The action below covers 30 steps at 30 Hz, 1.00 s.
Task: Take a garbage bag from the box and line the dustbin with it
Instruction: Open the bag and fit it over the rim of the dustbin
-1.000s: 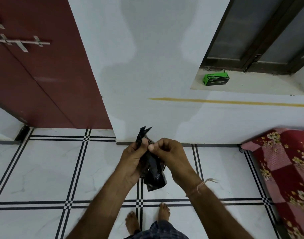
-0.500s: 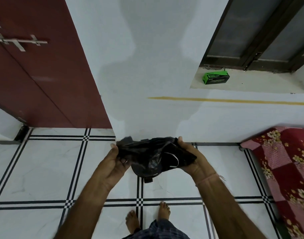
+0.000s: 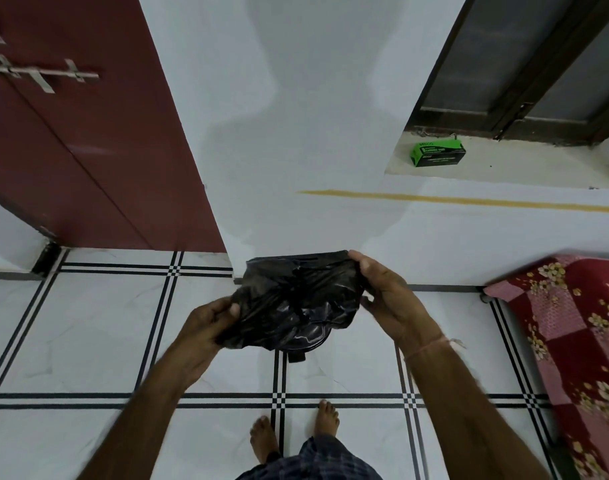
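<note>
Black garbage bag [image 3: 292, 303] at frame centre, stretched between both hands. Left hand [image 3: 206, 322] fingers pinch bag's 8 o'clock corner; right hand [image 3: 386, 296] fingers clamp 2 o'clock edge. Green box [image 3: 437, 154] on ledge [image 3: 538, 164], 2 o'clock.

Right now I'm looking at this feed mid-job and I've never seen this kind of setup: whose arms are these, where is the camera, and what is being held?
There is no machine here. A person wears one wide-angle camera on the head, looking forward and down, so the arms reach in from the bottom edge and the bare feet show below. The left hand and the right hand each grip a side of a black garbage bag, holding it crumpled and partly spread between them above the tiled floor. A dark object shows just under the bag; I cannot tell what it is. The green box sits on the window ledge at the upper right. A red door is at the left, and a flowered cloth at the right.
</note>
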Each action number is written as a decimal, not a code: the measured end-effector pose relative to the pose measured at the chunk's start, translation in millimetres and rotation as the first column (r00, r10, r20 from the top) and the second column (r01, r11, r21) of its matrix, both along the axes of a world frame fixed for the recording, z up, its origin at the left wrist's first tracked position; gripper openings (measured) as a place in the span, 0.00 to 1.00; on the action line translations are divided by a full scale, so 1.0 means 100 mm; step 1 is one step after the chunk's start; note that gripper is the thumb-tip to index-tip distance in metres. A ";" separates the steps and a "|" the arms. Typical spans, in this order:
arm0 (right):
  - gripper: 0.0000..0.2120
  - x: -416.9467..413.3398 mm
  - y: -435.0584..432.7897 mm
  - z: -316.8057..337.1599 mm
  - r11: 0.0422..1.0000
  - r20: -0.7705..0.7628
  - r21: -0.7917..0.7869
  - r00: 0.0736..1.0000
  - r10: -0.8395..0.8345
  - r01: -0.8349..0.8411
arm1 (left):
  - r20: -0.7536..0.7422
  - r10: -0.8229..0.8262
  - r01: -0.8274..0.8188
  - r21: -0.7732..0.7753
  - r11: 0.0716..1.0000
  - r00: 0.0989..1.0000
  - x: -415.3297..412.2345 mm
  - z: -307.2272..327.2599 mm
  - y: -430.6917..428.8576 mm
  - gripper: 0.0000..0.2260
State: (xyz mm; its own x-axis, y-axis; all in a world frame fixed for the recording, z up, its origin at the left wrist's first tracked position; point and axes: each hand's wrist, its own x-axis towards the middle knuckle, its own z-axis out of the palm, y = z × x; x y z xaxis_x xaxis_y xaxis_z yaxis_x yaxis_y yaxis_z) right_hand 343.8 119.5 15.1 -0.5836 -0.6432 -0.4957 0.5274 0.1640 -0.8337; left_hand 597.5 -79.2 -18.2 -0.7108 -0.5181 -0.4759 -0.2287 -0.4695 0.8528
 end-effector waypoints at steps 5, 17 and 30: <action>0.15 -0.04 -0.07 -0.03 0.958 -0.345 0.281 0.937 0.047 0.056 | 0.327 0.178 -0.156 -0.092 0.983 0.928 -0.02 -0.14 0.05 0.16; 0.25 0.44 -0.33 -0.38 0.876 -0.772 0.482 0.467 0.431 -0.011 | 0.281 0.297 -0.061 -0.624 0.779 0.913 -0.69 0.15 0.19 0.09; 0.16 0.47 0.17 -0.53 0.983 -0.021 0.103 0.988 -0.153 0.155 | 0.242 0.448 -0.502 0.250 0.828 0.860 -0.15 -0.22 0.17 0.07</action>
